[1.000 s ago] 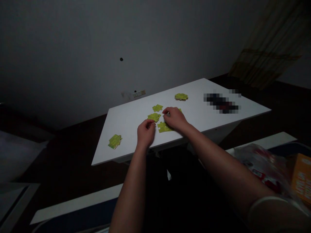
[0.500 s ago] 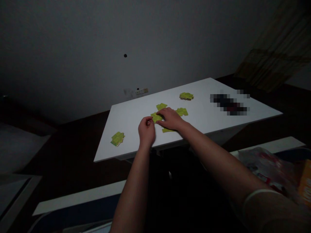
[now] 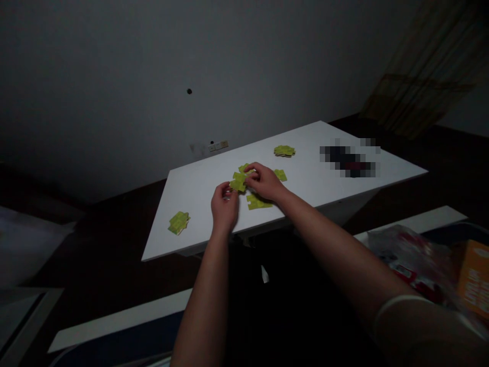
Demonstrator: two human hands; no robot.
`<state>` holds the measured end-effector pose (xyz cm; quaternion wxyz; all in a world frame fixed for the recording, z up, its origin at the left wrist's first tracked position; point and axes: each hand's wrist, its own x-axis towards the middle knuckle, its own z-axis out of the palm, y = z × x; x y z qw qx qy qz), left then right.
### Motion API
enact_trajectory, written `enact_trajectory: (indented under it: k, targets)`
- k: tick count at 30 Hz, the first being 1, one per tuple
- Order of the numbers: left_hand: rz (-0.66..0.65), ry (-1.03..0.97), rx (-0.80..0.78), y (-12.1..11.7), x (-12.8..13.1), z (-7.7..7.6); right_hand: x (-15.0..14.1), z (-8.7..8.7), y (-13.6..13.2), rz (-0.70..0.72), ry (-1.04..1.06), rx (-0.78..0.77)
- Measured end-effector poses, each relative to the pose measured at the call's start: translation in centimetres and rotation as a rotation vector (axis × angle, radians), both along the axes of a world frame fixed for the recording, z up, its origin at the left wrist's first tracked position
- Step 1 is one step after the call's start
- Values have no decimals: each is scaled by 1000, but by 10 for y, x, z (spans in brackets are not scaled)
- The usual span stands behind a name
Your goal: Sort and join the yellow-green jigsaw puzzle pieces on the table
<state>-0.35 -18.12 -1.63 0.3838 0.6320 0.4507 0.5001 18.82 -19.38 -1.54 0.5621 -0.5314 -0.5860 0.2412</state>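
A yellow-green jigsaw puzzle piece (image 3: 239, 183) is held between my two hands over the white table (image 3: 206, 183). My left hand (image 3: 224, 208) pinches its left edge, fingers curled. On the other side, my right hand (image 3: 266, 182) grips the right edge between thumb and fingers, hiding part of it. Just behind lies another green piece (image 3: 244, 167), partly covered by the right hand. Nearer to me, a wider green section (image 3: 259, 201) rests flat below the right wrist. A further loose piece (image 3: 280, 175) lies to the right of that hand.
One stack of green pieces (image 3: 179, 223) sits at the table's left, another stack (image 3: 284, 151) toward the back. A dark, pixelated object (image 3: 347, 160) lies on the right side. Beside my right arm are a clear plastic bag (image 3: 412, 260) and an orange box (image 3: 473, 278).
Both hands have lifted slightly with the jigsaw piece, which now appears tilted. My right hand has drawn back, uncovering more of the near section. The whole view has shifted a little.
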Motion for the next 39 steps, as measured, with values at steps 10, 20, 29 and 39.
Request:
enact_trajectory:
  k: [10,20,29,39]
  targets:
    - [-50,12,32,4,-2,-6,-1,3,0,40,-77,-33]
    - [-50,26,24,3,-1,-4,1,3,1,39,-91,-29]
    - [19,-23,32,5,-6,-6,-1,0,-3,125,-237,-71]
    - [-90,-49,-21,0,-1,-4,0,-6,0,132,-194,-57]
